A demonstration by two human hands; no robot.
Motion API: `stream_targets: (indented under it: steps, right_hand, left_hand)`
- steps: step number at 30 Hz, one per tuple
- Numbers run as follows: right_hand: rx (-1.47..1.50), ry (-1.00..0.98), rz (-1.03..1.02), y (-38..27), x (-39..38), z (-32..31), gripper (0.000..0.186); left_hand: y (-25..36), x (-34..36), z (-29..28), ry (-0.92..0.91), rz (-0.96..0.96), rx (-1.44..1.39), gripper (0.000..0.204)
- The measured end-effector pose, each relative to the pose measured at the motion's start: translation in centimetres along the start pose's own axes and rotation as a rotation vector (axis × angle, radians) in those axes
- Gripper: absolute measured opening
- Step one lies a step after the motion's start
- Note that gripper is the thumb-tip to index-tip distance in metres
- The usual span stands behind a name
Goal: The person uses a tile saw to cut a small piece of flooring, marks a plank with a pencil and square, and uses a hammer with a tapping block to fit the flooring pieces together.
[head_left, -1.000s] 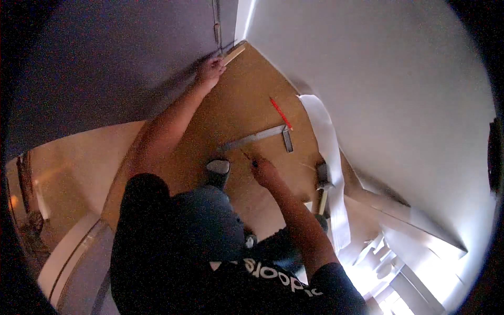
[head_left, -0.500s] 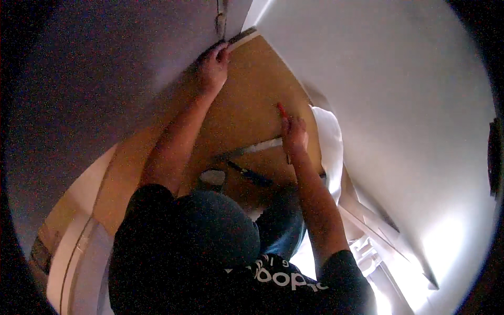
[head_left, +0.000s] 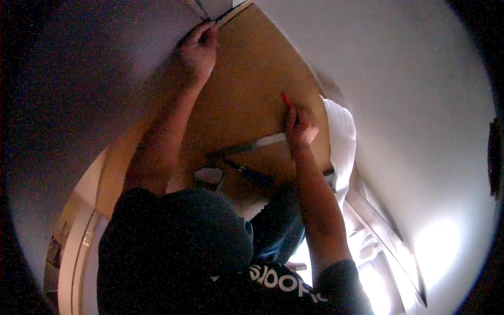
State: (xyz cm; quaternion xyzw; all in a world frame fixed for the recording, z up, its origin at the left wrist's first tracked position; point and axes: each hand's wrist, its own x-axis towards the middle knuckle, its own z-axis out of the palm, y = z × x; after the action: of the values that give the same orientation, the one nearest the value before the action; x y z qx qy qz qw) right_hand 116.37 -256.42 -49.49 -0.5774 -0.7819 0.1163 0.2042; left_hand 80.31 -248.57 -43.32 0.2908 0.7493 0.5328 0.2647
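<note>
My left hand (head_left: 198, 50) reaches to the top of the brown board (head_left: 257, 68), fingers pinched on a narrow wooden strip (head_left: 229, 19) along the board's edge near the wall corner. My right hand (head_left: 301, 126) grips a red pencil (head_left: 285, 100), pointing upward over the board's right half. Below it a metal try square (head_left: 268, 140) lies on the board, its right end partly hidden by my hand. A long dark tool (head_left: 244, 170), too dim to make out, lies just below the square.
A grey wall or panel (head_left: 94, 79) rises at the left, a white wall (head_left: 409, 94) at the right. A long white sheet (head_left: 340, 136) lies along the board's right edge. My shoe (head_left: 209, 174) and knee are low in the middle. Bright light and pale boards (head_left: 383, 226) show at lower right.
My right hand has left the dark tool, moved up and right and taken the red pencil. My left hand with the strip sits higher in the picture, as the view has shifted.
</note>
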Motion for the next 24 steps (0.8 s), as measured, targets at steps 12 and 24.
stream_targets:
  steps: [12,24]
  right_hand:
    - [-0.057,-0.035,0.211,2.3,-1.2,-0.4,0.021]
    - [-0.092,-0.051,0.114,-1.1,1.3,-2.7,0.021]
  left_hand:
    - [3.5,-0.1,0.0,-0.047,0.393,0.57,0.02]
    - [-0.1,-0.1,1.7,-0.094,0.188,0.221,0.018]
